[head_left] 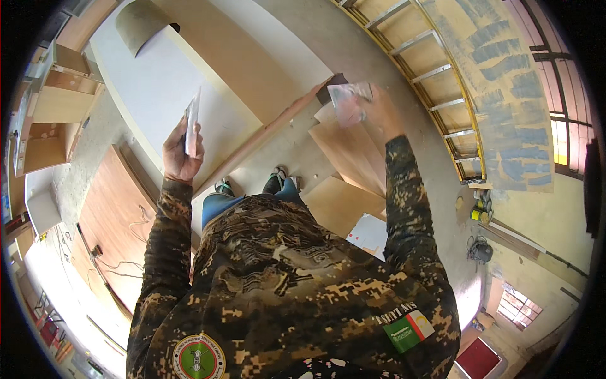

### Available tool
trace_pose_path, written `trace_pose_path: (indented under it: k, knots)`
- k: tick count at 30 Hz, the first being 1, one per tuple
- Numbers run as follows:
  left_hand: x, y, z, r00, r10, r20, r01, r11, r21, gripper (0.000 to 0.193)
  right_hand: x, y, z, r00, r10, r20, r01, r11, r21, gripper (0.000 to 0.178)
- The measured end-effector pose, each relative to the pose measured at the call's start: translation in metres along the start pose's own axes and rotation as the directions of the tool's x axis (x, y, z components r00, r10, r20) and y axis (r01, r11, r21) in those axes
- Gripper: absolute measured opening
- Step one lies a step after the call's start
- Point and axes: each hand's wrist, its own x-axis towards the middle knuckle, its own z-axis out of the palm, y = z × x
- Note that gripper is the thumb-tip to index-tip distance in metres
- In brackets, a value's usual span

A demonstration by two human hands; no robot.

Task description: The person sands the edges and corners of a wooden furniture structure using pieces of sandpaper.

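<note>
In the head view (the only view supplied), the operator stands facing a large white panel (164, 82) with a beige band, both forearms raised over the work area. The left hand (181, 155) is closed around a thin flat plate (192, 126), which is seen nearly edge-on and stands roughly upright in front of the panel; whether it touches the panel cannot be told. The right hand (383, 112) grips a pale flat plate (347, 106) by its right-hand side, near the panel's right corner (blur hides the exact placement of the fingers). The step in hand is judged to be two-handed handling of the plates, one per hand; the next move calls for a firm grip on each, with the edges controlled and the wrists steady. Count of items: two hands, two plates, one to each hand, two feet (278, 180) on the floor below, one curved olive-grey sheet (142, 28) at the far end of the panel, one ladder (432, 73) with yellow rails at the right, and one board with grey-blue strokes (512, 117) beyond it (the cans (482, 205) beside the wall are too small to count reliably).
</note>
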Motion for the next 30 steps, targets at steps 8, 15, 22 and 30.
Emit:
trace_pose_path:
  k: [8, 15, 22, 30]
  knots:
    - [-0.031, 0.001, -0.034, 0.992, 0.116, -0.041, -0.116, 0.993, 0.002, 0.041, 0.064, 0.016, 0.010, 0.989, -0.126, 0.077, 0.146, 0.900, -0.411, 0.064]
    - [-0.031, 0.002, -0.029, 0.987, 0.127, -0.097, -0.129, 0.992, -0.013, 0.036, 0.079, 0.016, 0.011, 0.987, -0.077, 0.144, 0.122, 0.934, -0.335, 0.067]
    - [-0.026, 0.003, -0.035, 0.993, 0.110, -0.044, -0.111, 0.994, -0.020, 0.038, 0.088, 0.017, 0.014, 0.955, -0.204, 0.216, 0.278, 0.871, -0.404, 0.059]
    - [-0.026, 0.001, -0.022, 0.990, 0.122, -0.066, -0.124, 0.992, -0.038, 0.032, 0.107, 0.033, 0.012, 0.948, -0.164, 0.274, 0.273, 0.860, -0.431, 0.064]
